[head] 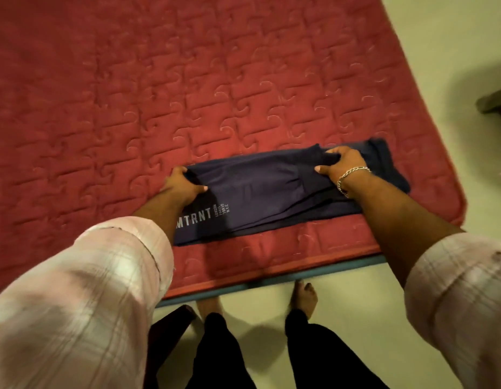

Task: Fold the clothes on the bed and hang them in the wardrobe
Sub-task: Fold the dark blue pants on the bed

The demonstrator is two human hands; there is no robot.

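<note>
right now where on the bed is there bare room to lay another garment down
The red quilted bedspread is bare beyond and to the left of the folded navy garment, up to the picture's top and left edges. The near right corner is crowded: the garment fills it, with the left hand and right hand gripping it. Only a narrow strip shows along the near edge.

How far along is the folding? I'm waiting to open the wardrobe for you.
Partly done. The navy shirt already lies folded into a long strip on the red bedspread near the bed's edge. In hand: the left hand grips its left end and the right hand grips cloth near the right end, apparently for the next fold. Left: finishing the fold and hanging it; no wardrobe or hanger is in view.
</note>
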